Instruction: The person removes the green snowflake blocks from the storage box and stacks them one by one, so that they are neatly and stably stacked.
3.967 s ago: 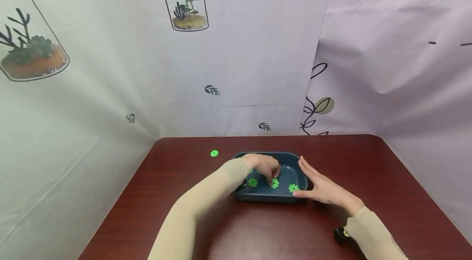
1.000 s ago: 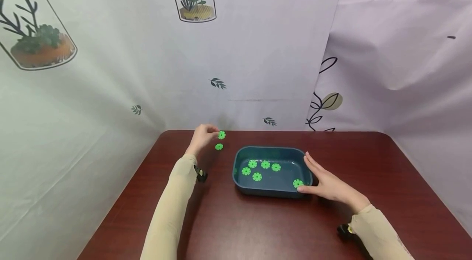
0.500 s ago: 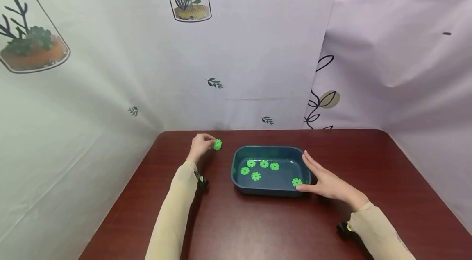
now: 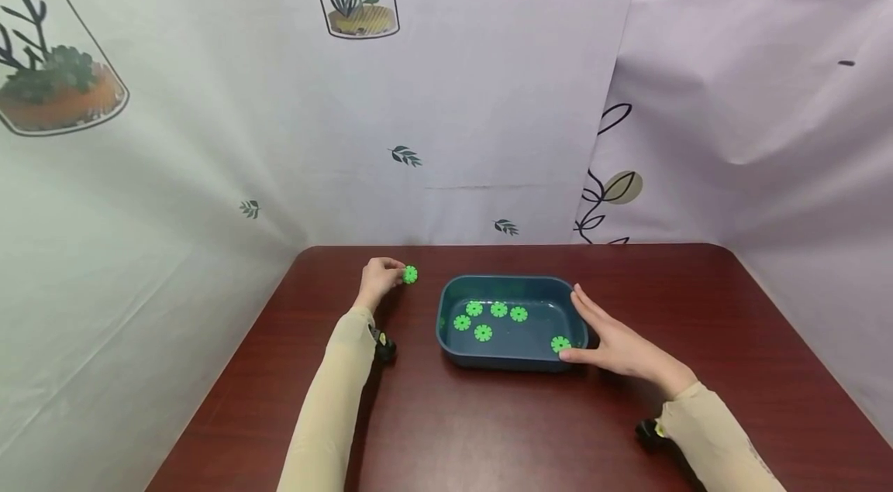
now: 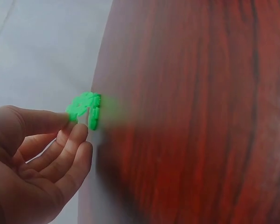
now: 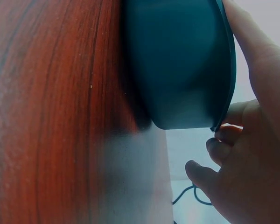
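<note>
My left hand [image 4: 380, 276] is at the far left of the table, pinching a green snowflake-shaped plastic disc [image 4: 410, 274] between thumb and fingers. In the left wrist view a second green disc [image 5: 94, 117] stands nearly edge-on against the tilted held disc [image 5: 79, 105]. A dark blue rectangular basin [image 4: 512, 359] sits at the middle of the table. Several similar green discs [image 4: 483, 333] lie flat inside it, and one [image 4: 560, 344] is near its right front corner. My right hand [image 4: 617, 345] holds the basin's right end, thumb on the front rim and fingers at the right side.
The dark red wooden table [image 4: 488, 430] meets a printed white curtain [image 4: 474, 128] at its back edge. Black wrist cameras [image 4: 384, 346] are worn under both sleeves. Cables [image 6: 191, 191] show beyond the table edge in the right wrist view.
My left hand has moved from inside the basin to the far left, then lowered its held disc onto the disc lying there. My right hand stays at the basin's right end.
</note>
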### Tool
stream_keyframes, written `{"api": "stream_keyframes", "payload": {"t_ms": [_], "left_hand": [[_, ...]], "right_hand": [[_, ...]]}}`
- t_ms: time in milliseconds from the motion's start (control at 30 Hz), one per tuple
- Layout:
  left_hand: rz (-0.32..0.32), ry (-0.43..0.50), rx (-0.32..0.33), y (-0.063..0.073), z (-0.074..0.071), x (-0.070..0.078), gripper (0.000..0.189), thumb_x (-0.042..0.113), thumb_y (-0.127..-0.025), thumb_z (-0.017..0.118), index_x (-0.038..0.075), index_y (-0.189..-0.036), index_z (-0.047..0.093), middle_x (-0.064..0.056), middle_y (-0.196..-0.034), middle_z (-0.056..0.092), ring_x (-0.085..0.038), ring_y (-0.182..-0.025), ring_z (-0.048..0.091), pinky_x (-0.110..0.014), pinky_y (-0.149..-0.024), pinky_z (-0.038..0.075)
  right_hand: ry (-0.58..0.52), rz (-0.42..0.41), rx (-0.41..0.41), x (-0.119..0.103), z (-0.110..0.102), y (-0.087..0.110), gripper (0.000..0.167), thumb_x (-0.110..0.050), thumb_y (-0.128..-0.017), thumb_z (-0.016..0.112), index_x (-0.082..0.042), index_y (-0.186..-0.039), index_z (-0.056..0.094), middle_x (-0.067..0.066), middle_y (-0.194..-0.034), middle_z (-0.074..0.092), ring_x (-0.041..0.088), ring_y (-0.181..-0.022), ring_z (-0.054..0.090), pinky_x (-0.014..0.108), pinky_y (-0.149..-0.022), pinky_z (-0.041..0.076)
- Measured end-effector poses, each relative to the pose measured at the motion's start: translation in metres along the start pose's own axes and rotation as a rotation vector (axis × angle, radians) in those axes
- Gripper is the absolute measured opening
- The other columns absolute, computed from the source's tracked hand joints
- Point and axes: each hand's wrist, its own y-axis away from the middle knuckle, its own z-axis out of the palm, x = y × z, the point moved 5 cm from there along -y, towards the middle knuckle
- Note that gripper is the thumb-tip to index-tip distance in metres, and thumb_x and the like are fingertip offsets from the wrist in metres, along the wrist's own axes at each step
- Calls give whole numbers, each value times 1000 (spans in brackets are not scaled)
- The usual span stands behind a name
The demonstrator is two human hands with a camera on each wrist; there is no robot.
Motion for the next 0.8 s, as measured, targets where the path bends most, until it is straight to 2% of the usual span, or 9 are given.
{"api": "stream_keyframes", "payload": {"t_ms": [267, 533, 800], "left_hand": [[-2, -30, 6, -4, 0, -1, 16, 7, -93, 67, -4, -100, 75, -17, -94, 72, -17, -71, 67, -28, -67, 54], [-19, -63, 8, -7, 1, -2, 17, 6, -95, 64, -5, -102, 74, -19, -98, 71, -20, -76, 68, -29, -68, 55], [-14, -59, 16, -1, 2, 0, 16, 6, -96, 65, -5, -105, 73, -21, -102, 71, -25, -82, 70, -33, -72, 56]], "right_hand": [[-1, -4, -1, -1, -2, 0, 114, -62, -82, 74, -8, -162, 12, 14, -169, 2, 47, -148, 18, 68, -106, 33], [-1, -11, -1, -2, -2, -1, 114, -62, -83, 74, -9, -162, 12, 15, -169, 2, 47, -148, 18, 67, -107, 33], [-18, 1, 1, -2, 0, 1, 114, -59, -82, 76, -9, -162, 12, 14, -169, 2, 47, -148, 18, 68, -106, 33]]}}
